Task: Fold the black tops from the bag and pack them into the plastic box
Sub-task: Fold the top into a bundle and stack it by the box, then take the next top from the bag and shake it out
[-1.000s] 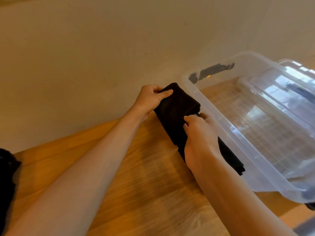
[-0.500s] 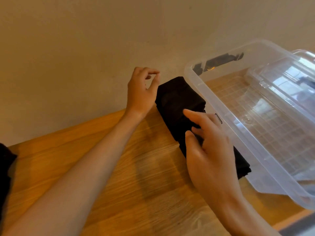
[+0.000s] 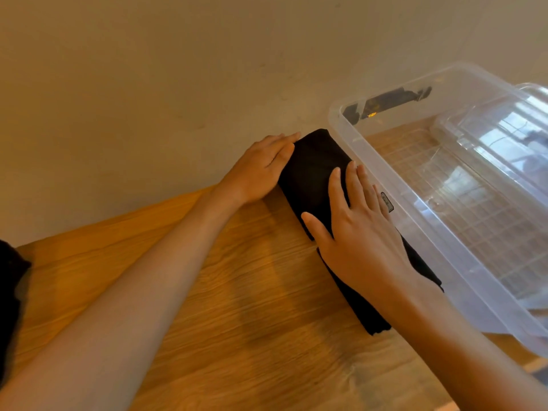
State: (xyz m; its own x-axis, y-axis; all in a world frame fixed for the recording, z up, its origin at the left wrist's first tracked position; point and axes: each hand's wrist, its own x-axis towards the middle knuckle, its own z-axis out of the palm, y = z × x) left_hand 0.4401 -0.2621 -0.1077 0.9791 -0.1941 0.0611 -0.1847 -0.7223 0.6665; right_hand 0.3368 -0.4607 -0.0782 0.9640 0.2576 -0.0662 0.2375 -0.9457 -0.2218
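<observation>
A black top (image 3: pixel 311 173), folded into a long narrow strip, lies on the wooden table (image 3: pixel 237 307) right beside the clear plastic box (image 3: pixel 421 221). My left hand (image 3: pixel 261 170) lies flat with straight fingers against the strip's far left edge. My right hand (image 3: pixel 358 232) presses flat on the middle of the strip, fingers straight and pointing away from me. A small label shows on the cloth by my right hand's fingers. The box holds no clothing that I can see; its grid-patterned bottom shows through.
The box's clear lid (image 3: pixel 504 143) leans inside it at the right. A beige wall (image 3: pixel 178 84) runs along the table's far edge. A dark cloth or bag (image 3: pixel 12 298) pokes in at the left edge. The table's front right corner ends near the box.
Both hands first gripped the folded top, then lifted off with fingers curled. Now both lie flat on it, the left at the far end, the right on the middle.
</observation>
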